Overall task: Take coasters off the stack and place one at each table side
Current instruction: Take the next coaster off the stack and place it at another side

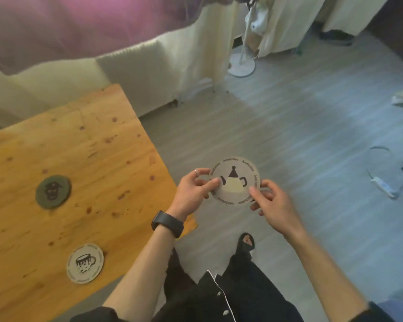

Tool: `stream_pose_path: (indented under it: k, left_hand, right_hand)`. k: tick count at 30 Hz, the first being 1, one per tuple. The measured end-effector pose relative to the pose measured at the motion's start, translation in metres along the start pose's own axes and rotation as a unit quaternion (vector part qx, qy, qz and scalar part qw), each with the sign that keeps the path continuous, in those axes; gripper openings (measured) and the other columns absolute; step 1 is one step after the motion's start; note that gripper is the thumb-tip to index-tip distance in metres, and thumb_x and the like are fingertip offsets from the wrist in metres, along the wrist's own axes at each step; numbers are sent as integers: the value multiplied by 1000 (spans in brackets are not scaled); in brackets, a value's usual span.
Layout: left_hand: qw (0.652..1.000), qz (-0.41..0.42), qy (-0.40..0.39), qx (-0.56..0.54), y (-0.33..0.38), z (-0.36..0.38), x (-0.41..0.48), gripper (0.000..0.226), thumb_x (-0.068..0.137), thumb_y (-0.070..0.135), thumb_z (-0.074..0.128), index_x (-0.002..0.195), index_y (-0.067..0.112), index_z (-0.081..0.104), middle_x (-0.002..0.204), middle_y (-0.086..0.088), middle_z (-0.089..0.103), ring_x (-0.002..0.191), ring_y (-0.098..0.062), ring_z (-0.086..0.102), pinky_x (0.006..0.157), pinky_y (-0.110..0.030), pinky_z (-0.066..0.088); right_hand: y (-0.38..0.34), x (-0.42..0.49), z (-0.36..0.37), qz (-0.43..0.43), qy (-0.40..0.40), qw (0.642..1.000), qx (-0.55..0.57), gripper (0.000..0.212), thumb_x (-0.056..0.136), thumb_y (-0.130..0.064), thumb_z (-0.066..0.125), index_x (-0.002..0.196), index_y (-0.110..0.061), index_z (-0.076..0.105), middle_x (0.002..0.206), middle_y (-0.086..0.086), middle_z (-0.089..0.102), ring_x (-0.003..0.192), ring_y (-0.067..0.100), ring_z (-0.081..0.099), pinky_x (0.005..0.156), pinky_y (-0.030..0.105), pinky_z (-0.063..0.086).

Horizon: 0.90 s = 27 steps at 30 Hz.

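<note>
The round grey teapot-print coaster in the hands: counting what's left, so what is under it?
Under the round grey teapot-print coaster, only fingers of both hands and grey floor show. Whether more coasters sit beneath is hidden by its face.

worktop: mostly bare, far half and right edge open | obstacles: green coaster mid-left, white coaster near front edge, well apart | floor right of worktop: open | sofa borders far side
</note>
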<state>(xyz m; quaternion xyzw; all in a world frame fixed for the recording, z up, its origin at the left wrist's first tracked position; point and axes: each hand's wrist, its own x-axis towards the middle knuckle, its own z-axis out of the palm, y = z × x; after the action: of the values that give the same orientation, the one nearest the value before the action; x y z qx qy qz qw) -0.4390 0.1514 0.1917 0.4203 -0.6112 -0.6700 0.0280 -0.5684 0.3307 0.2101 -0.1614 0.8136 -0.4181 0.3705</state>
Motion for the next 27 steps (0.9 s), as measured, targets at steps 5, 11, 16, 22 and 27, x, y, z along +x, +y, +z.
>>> stream_pose_path:
  k: [5, 11, 16, 22, 27]
  left_hand:
    - [997, -21, 71, -33, 25, 29, 30, 33, 84, 42, 73, 111, 31, 58, 74, 11, 75, 56, 1, 60, 51, -12, 46]
    - [979, -6, 177, -104, 45, -3, 77, 20, 86, 35, 72, 98, 36, 58, 71, 11, 75, 56, 3, 62, 48, -11, 44]
    - [938, -13, 287, -192, 40, -59, 134, 24, 86, 26, 74, 105, 25, 60, 82, 3, 72, 55, 4, 63, 46, -10, 44]
    - [856, -75, 417, -297, 20, -125, 179, 41, 86, 31, 74, 118, 12, 57, 97, -4, 73, 70, -9, 68, 61, -20, 52]
    - [768, -136, 518, -351, -8, -153, 174, 36, 82, 47, 73, 106, 27, 56, 93, 10, 73, 78, -10, 72, 66, -30, 54]
  right_hand:
    - [-26, 64, -42, -38, -48, 998, -29, 5, 95, -41, 61, 95, -35, 60, 86, -9, 75, 65, 1, 70, 53, 13, 47]
    - [-85, 160, -19, -96, -134, 983, -82, 5, 94, -37, 63, 91, -35, 60, 86, -6, 74, 69, 6, 71, 55, 15, 50]
    - [-146, 246, 41, -155, -219, 947, -176, 3, 94, -38, 63, 92, -36, 62, 87, -10, 73, 73, 7, 70, 66, 26, 57]
    - [-226, 324, 149, -238, -326, 863, -305, 12, 95, -33, 64, 99, -22, 64, 93, -7, 68, 88, 13, 66, 74, 27, 53]
    - [-263, 344, 238, -296, -436, 763, -375, 17, 95, -33, 63, 110, -35, 55, 90, -12, 65, 85, 11, 66, 65, 25, 48]
